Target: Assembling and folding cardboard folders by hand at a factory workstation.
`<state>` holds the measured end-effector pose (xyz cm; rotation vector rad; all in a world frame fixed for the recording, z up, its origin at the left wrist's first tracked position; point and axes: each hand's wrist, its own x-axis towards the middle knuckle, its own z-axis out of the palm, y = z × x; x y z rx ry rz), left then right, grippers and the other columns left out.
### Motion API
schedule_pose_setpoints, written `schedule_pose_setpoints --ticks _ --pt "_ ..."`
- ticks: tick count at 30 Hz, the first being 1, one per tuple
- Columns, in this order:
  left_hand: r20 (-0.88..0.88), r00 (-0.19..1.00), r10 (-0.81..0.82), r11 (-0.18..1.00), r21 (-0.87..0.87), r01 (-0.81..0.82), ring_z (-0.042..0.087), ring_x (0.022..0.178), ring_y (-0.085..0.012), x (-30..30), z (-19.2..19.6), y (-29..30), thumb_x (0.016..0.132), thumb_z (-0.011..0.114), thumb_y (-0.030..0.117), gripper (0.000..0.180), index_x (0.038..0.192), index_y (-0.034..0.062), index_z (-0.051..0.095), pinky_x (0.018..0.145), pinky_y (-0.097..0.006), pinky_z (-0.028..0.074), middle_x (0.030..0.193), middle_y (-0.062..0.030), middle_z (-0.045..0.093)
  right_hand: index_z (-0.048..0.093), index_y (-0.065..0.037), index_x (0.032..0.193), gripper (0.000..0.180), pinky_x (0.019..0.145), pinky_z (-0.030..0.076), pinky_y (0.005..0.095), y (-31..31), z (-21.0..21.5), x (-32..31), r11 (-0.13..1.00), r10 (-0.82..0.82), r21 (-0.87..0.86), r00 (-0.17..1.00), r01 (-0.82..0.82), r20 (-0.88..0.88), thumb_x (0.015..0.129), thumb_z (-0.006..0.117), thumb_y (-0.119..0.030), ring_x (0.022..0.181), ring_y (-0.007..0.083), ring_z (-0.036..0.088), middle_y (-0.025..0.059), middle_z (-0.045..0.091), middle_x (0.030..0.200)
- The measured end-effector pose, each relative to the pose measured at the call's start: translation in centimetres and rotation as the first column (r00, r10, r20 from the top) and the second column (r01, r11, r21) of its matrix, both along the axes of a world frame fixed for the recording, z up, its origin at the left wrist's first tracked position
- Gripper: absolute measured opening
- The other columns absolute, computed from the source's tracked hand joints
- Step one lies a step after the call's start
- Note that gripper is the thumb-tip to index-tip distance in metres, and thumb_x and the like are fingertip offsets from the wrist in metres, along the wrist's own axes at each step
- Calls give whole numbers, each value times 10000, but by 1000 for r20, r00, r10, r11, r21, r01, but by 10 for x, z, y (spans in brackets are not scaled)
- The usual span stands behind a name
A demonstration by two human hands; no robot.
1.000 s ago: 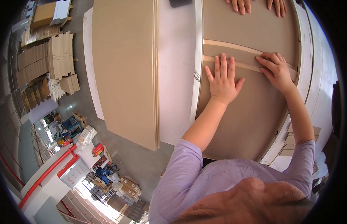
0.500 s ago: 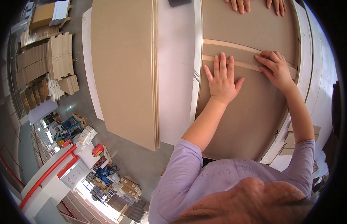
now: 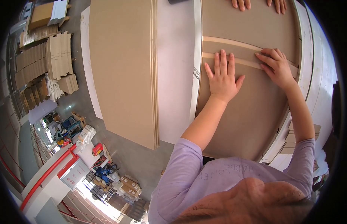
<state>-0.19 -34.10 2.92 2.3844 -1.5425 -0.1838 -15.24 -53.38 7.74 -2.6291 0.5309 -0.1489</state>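
A large panel lies in front of me, a white frame [image 3: 197, 41] along its left side and brown board [image 3: 237, 123] inside. Two pale strips cross the board with a brown band [image 3: 233, 46] between them: a far strip [image 3: 233, 40] and a near strip [image 3: 248, 62]. My left hand [image 3: 222, 82] lies flat, fingers spread over the near strip and onto the band. Farther right, my right hand [image 3: 278, 69] has bent fingers on the band and its thumb by the near strip, taking that strip between them. Their exact contact is partly hidden.
Another person's hands [image 3: 241, 3] rest on the panel's far part. Left of it, a stack of brown boards [image 3: 123, 74] sits on a white surface [image 3: 175, 74]. Piled cardboard [image 3: 59, 56] stands across the grey floor; a red pipe [image 3: 42, 179] runs at lower left.
The whole view has shifted very slightly. Both my hands keep nearly the same places on the strip and band; the other person's hands sit a little higher in the picture.
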Motion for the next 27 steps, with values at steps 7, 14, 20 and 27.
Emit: schedule_pose_setpoints --ticks 7,14,20,27 --pt "12 1000 -2 1000 -4 2 187 1439 -350 2 -1 1 823 616 513 846 1475 77 299 1075 -679 100 1547 -183 210 662 -145 1151 389 903 430 376 1 -2 2 1000 0 -2 1000 0 7 768 683 -83 1039 225 538 3 578 1139" --pt "1 1000 -2 999 38 2 182 1440 -348 -1 2 -1 835 602 524 838 1476 81 292 1078 -677 95 1552 -173 199 660 -160 1158 399 894 431 377 3 -2 -3 999 -27 -43 1000 26 -3 766 682 -88 1040 224 537 1 583 1153" --pt "41 999 8 999 42 -9 193 1437 -346 -2 0 0 840 601 519 814 1465 82 314 1088 -665 78 1549 -163 211 662 -181 1158 414 879 423 380 13 -3 -3 994 -84 -72 996 84 8 756 685 -84 1047 207 534 -16 585 1178" --pt "39 999 -21 999 40 20 205 1433 -350 -3 2 -3 843 596 509 808 1466 79 315 1093 -656 71 1549 -168 221 680 -195 1123 390 880 413 382 17 -8 -7 984 -157 -80 986 161 55 746 689 -95 1053 198 527 -34 595 1161"
